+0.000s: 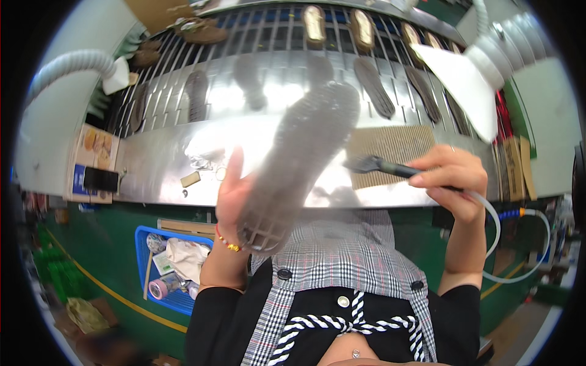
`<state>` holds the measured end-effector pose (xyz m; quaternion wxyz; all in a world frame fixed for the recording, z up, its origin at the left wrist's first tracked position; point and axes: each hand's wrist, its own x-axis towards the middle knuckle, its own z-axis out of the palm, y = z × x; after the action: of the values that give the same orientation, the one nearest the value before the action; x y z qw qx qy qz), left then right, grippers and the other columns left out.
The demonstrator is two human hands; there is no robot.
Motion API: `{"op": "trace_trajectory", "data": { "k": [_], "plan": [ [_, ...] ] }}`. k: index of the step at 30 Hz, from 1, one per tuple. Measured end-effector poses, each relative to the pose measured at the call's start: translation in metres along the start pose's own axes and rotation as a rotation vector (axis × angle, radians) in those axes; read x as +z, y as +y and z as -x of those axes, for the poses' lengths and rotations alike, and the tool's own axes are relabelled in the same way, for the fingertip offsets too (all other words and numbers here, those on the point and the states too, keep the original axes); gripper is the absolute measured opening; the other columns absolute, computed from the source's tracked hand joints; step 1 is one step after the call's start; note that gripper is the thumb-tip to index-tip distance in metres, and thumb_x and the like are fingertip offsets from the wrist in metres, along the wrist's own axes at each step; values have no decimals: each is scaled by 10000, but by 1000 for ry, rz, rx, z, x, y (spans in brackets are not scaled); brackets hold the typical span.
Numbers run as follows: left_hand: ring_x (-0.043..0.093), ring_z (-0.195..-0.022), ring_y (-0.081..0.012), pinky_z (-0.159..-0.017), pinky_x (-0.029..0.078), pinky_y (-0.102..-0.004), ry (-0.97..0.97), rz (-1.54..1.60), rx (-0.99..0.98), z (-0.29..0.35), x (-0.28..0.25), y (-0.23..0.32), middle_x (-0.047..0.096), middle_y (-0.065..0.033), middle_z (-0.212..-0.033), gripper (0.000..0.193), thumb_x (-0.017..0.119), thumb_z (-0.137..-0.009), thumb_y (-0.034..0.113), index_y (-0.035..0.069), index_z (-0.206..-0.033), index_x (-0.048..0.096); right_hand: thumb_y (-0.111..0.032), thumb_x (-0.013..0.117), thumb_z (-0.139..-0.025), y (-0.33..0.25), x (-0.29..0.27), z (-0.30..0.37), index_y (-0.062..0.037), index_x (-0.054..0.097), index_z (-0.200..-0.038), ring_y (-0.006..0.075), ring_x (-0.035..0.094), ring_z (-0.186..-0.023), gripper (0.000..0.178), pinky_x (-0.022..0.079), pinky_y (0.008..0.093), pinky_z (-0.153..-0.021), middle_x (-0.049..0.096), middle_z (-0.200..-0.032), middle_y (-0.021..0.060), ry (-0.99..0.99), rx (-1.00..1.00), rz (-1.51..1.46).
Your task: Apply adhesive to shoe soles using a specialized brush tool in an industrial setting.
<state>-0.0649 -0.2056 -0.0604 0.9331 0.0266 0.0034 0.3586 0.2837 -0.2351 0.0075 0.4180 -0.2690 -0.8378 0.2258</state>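
Observation:
A brownish-grey shoe sole (302,152) with a grid pattern at its heel is held up, tilted, over the bench's front edge. My left hand (229,198) is shut on it from the left, thumb pointing up; the other fingers are hidden behind the sole. To the right of the sole, my right hand (458,177) grips a black-handled brush (390,167), its bristles pointing left toward the sole, apart from it. A pale hose (495,226) runs from the brush handle's rear end. Beneath the brush lies a ribbed cardboard sheet (390,140).
Loose soles (373,88) and shoes (314,27) lie on the roller conveyor (274,27) beyond the metal bench (159,152). White duct hoods (470,85) flank it. A phone (101,179) sits at left; a blue basket (141,256) of items stands below.

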Motion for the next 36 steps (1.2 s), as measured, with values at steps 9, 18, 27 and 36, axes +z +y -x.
{"op": "trace_trajectory", "data": {
  "k": [9,18,27,36],
  "plan": [
    [621,-1169,-355,-1031,486,-457,-84,-325,216,-1,-66,147,570,-235,-1368,898,282,-993,698,-64,-1451,403,52,598,-900,39,109,51,50,670,-1162,242,743,-839,272,572,317,-771,737,-1066,185,284,400,45],
    [347,-1437,-400,-1167,305,-492,1243,-849,1177,79,-62,442,370,-268,-1545,1008,302,-955,758,-47,-1555,204,73,574,-922,54,171,28,25,645,-1201,239,746,-847,292,569,303,-730,736,-1082,175,175,382,102],
    [222,-1516,-273,-1217,176,-476,2343,-2244,451,84,-148,450,317,-118,-1617,710,362,-1019,552,70,-1540,358,-66,713,-818,116,247,16,-21,515,-1264,383,426,-1384,490,301,510,-1131,420,-1534,223,-163,506,429],
    [237,-1513,-255,-1209,170,-527,2425,-2221,99,84,-147,515,379,-136,-1582,736,342,-1016,574,67,-1549,332,-1,635,-820,148,262,-38,0,518,-1249,372,369,-1440,445,247,498,-1167,393,-1548,240,-145,528,463]
  ]
}}
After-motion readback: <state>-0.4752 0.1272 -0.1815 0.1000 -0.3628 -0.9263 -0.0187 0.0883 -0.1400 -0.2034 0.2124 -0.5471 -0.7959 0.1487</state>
